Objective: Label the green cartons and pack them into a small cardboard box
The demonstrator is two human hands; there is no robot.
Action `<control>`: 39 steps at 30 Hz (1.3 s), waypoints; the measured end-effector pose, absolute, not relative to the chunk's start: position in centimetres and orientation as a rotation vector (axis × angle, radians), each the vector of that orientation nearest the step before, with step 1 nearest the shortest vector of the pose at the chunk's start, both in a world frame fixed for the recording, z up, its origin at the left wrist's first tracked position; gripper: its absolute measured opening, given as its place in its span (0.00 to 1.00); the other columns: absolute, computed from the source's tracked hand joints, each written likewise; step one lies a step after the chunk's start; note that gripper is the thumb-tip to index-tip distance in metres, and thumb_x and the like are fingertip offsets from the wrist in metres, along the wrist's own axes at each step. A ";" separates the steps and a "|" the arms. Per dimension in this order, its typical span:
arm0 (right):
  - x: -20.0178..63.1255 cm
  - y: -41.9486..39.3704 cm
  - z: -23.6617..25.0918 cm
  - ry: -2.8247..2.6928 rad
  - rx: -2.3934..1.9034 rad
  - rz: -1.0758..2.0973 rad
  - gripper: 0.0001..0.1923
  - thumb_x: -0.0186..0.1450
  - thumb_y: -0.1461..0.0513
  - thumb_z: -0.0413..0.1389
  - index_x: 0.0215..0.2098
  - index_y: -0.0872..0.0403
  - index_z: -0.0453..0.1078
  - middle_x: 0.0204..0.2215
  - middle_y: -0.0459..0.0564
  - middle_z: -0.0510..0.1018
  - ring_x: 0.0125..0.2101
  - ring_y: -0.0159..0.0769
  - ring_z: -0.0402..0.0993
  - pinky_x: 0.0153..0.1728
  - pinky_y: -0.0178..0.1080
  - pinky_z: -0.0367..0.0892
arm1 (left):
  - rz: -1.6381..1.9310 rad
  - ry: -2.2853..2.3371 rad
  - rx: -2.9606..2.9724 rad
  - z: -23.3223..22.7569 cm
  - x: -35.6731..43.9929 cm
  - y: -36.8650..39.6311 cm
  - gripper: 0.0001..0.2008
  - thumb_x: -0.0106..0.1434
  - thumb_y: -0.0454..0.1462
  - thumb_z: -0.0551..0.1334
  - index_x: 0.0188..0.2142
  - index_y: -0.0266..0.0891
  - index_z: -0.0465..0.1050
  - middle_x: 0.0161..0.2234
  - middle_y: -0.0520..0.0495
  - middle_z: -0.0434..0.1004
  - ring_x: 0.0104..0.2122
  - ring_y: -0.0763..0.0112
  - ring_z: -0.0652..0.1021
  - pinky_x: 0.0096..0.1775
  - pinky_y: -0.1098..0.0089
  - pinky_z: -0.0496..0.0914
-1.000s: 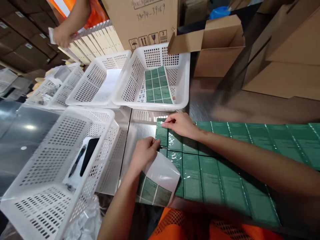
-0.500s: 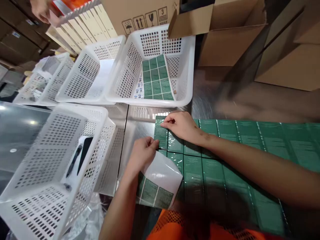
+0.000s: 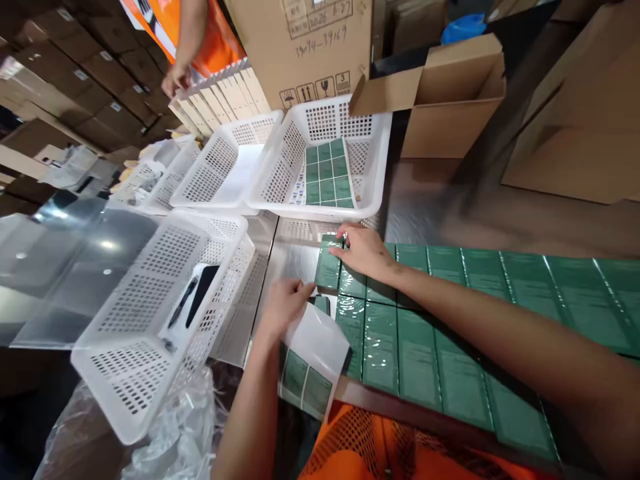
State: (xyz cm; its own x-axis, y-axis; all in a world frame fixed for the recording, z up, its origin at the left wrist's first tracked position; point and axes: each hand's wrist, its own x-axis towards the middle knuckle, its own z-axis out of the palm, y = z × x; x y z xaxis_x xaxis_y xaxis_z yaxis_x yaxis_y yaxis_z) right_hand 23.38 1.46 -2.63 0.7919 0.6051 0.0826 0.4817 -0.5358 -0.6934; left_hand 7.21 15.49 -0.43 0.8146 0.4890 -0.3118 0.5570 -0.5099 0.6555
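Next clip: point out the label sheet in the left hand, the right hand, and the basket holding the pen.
label sheet (image 3: 315,347), head view, on its curled white backing.
right hand (image 3: 364,252), head view, on the back of the hand.
basket with the pen (image 3: 150,393), head view, on its near perforated wall.

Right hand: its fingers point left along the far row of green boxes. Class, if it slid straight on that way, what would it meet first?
The right hand already rests on the end green box. Past that lies bare metal table, then probably the tilted basket, though depth is unclear.
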 end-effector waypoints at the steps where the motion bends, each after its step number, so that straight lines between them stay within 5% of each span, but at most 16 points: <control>1: 23.4 1.5 -2.6 -0.801 -2.237 0.220 0.10 0.61 0.61 0.62 0.40 0.55 0.71 0.33 0.51 0.78 0.35 0.42 0.75 0.38 0.40 0.65 | -0.047 0.791 2.192 -0.5 6.5 15.4 0.24 0.58 0.54 0.58 0.16 0.42 0.57 0.16 0.55 0.58 0.20 0.73 0.61 0.25 0.70 0.53; 6: 23.5 1.0 -1.8 -0.781 -2.172 0.280 0.06 0.67 0.60 0.57 0.39 0.54 0.72 0.27 0.47 0.77 0.30 0.38 0.75 0.33 0.37 0.66 | 0.154 0.936 2.187 -1.2 3.7 14.9 0.20 0.62 0.53 0.56 0.24 0.40 0.69 0.22 0.49 0.73 0.26 0.67 0.72 0.31 0.69 0.60; 12: 22.0 -2.8 -0.6 -0.784 -2.047 0.337 0.07 0.67 0.58 0.56 0.41 0.53 0.72 0.26 0.44 0.77 0.26 0.34 0.74 0.30 0.36 0.68 | 0.081 0.851 2.195 -2.2 3.2 13.5 0.23 0.62 0.54 0.57 0.24 0.39 0.75 0.22 0.50 0.74 0.25 0.67 0.73 0.29 0.70 0.60; 16: 21.3 -4.0 -0.4 -1.075 -2.023 0.178 0.11 0.66 0.61 0.56 0.47 0.54 0.73 0.42 0.54 0.79 0.42 0.41 0.76 0.45 0.44 0.71 | 0.093 0.834 2.198 -2.2 3.3 13.2 0.23 0.62 0.53 0.57 0.33 0.38 0.80 0.27 0.47 0.79 0.30 0.63 0.76 0.33 0.69 0.63; 21: 21.6 -2.2 -0.8 -1.541 -2.190 0.023 0.21 0.69 0.59 0.54 0.60 0.50 0.68 0.66 0.57 0.61 0.65 0.57 0.54 0.59 0.62 0.56 | 0.096 0.823 2.150 -2.2 2.2 13.3 0.26 0.61 0.54 0.58 0.44 0.36 0.81 0.32 0.44 0.81 0.33 0.61 0.78 0.36 0.67 0.68; 33: 20.8 -2.3 -1.0 -1.684 -2.128 0.256 0.16 0.70 0.59 0.53 0.54 0.42 0.74 0.62 0.50 0.68 0.63 0.57 0.60 0.55 0.67 0.53 | 0.165 0.840 2.117 -2.5 2.6 12.7 0.19 0.55 0.47 0.64 0.40 0.37 0.82 0.31 0.44 0.82 0.32 0.62 0.79 0.36 0.66 0.70; 39: 21.1 -2.3 -1.0 -1.713 -2.143 0.307 0.18 0.71 0.60 0.51 0.58 0.43 0.71 0.65 0.51 0.64 0.65 0.55 0.56 0.58 0.69 0.50 | 0.191 0.840 2.119 -2.4 3.0 12.5 0.17 0.56 0.45 0.65 0.39 0.36 0.82 0.30 0.45 0.82 0.30 0.63 0.79 0.34 0.67 0.69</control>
State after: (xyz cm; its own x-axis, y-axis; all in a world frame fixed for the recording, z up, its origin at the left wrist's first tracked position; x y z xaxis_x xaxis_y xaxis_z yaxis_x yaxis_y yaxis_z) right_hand 21.12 -2.32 -1.03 0.2337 0.9702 0.0641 0.8874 -0.1859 -0.4218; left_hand 2.96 12.54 -2.40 0.7648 0.6269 -0.1487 0.5008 -0.4332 0.7494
